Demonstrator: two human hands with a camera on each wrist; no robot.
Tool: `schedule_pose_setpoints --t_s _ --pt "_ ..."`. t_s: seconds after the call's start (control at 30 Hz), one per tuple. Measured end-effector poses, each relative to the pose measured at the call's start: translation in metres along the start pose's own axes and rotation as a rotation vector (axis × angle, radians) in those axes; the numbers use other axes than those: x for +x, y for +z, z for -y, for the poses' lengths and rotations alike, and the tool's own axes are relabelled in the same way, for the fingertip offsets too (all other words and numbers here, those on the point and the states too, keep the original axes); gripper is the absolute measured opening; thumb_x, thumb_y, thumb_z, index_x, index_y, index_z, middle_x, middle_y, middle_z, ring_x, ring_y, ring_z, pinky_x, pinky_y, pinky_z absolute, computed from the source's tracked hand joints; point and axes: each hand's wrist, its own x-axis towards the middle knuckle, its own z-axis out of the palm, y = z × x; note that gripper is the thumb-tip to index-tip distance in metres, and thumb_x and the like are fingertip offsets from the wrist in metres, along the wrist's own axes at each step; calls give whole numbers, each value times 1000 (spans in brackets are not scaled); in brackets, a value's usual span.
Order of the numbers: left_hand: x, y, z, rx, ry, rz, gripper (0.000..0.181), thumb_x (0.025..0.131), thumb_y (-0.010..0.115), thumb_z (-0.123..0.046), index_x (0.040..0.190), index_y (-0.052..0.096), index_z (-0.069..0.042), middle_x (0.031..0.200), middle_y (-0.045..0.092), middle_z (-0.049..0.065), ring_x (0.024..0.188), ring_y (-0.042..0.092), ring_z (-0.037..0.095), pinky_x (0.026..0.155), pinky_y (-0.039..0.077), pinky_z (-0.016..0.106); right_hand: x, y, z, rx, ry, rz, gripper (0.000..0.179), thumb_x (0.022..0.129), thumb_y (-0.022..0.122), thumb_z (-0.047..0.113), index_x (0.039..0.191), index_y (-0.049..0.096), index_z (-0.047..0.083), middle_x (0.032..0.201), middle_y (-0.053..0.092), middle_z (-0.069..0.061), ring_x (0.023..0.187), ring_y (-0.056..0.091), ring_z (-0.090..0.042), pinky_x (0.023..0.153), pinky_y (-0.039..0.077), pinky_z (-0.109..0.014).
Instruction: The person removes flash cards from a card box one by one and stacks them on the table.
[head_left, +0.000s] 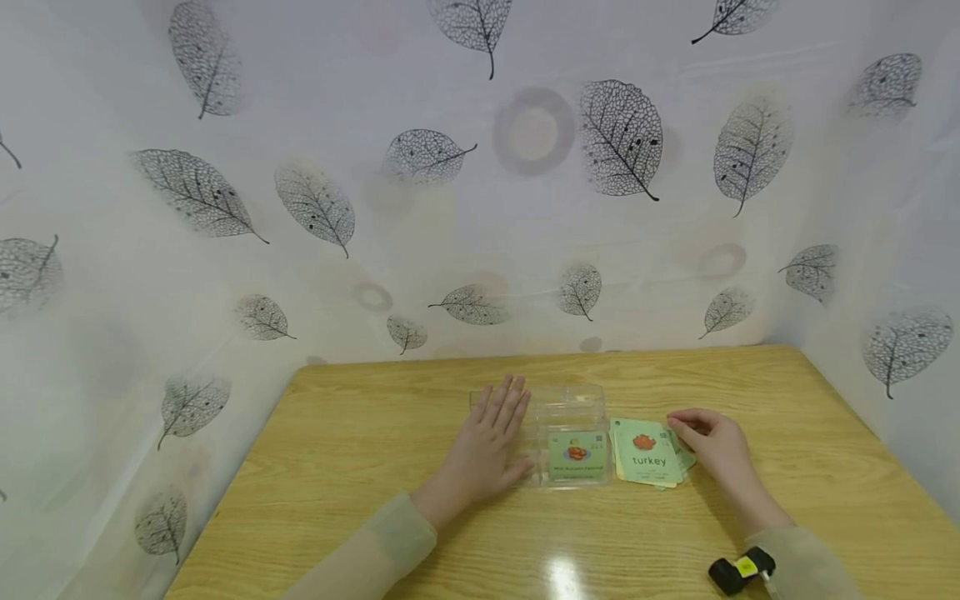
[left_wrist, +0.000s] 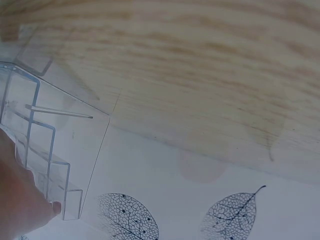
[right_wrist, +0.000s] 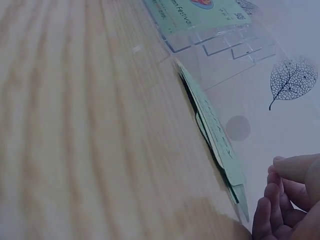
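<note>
My left hand (head_left: 483,446) lies with fingers straight against the left side of a clear plastic stepped holder (head_left: 570,397). In the left wrist view part of that hand (left_wrist: 22,195) shows beside the holder's clear steps (left_wrist: 59,142). A green card (head_left: 577,457) with a picture of food on a plate stands in the front step. Right of the holder lies a loose stack of green cards (head_left: 647,450), a "turkey" card on top. My right hand (head_left: 712,442) is by the stack's upper right corner, fingers loosely curled. In the right wrist view its fingertips (right_wrist: 278,161) show no card between them.
The wooden table (head_left: 337,467) carries the holder and cards. Behind it and at both sides hangs a pale curtain (head_left: 450,242) with leaf prints. A black device with a yellow label (head_left: 742,569) is at the right wrist.
</note>
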Motion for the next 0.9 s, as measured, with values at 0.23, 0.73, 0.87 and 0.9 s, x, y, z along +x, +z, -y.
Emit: schedule_pose_setpoints --t_s 0.23,0.73,0.87,0.9 --pt "0 1 0 -5 4 -2 100 105 29 -75 171 6 -3 180 0 18 168 0 35 138 14 48 0 0 0 -2 2 -14 33 103 70 13 123 70 -14 94 76 -2 73 55 6 63 53 -17" --pt "0 1 0 19 8 4 100 105 26 -75 171 5 -3 180 -5 19 168 3 35 138 14 48 1 -1 -1 11 27 -21 34 104 69 15 125 70 -11 93 74 6 75 56 7 64 54 -16" --pt "0 1 0 15 9 5 100 105 25 -75 170 4 -3 180 -5 19 168 3 36 138 14 49 1 -1 -2 17 23 -23 35 105 69 17 125 70 -11 94 75 5 75 56 7 64 54 -16" --pt "0 1 0 13 9 5 100 105 25 -74 170 4 -2 180 -5 19 168 3 36 138 14 49 1 -1 -1 13 19 -24 35 105 68 17 126 70 -11 95 75 3 75 55 7 64 54 -16"
